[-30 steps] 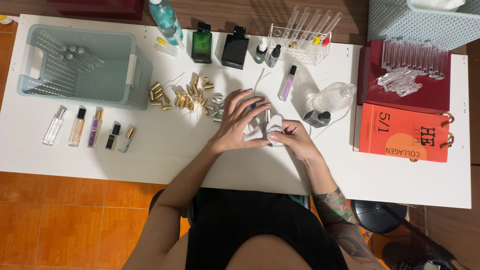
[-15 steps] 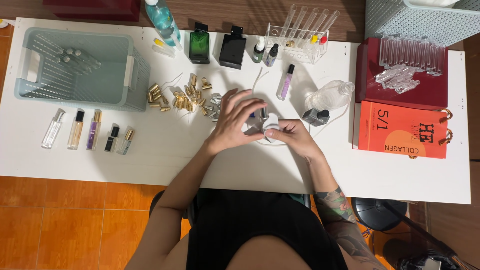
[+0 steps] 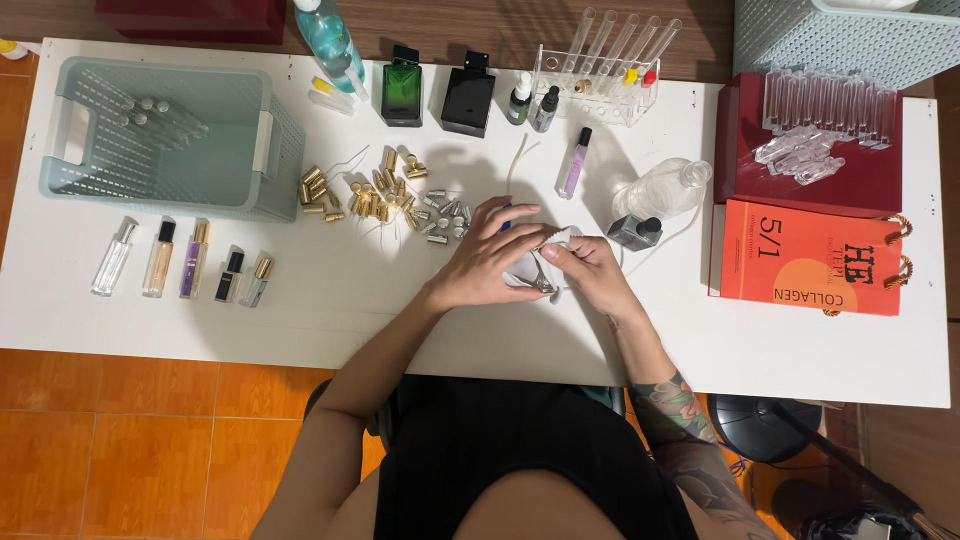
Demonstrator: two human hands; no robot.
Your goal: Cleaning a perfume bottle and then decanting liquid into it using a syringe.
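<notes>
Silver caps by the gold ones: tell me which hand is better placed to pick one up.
Left, probably. The left hand lies on the side of the silver caps, its fingers just below them. The right hand sits farther off, pinching a white cloth around a small metal piece, and would have to cross over.

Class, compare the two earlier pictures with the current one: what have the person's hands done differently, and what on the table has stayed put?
The left hand, fingers spread before, has curled closed over the white cloth and small silver piece. The right hand has shifted slightly toward it, still pinching the cloth. Both keep hold; nothing was let go. The basket, gold caps, row of small bottles and orange box stayed put.
</notes>
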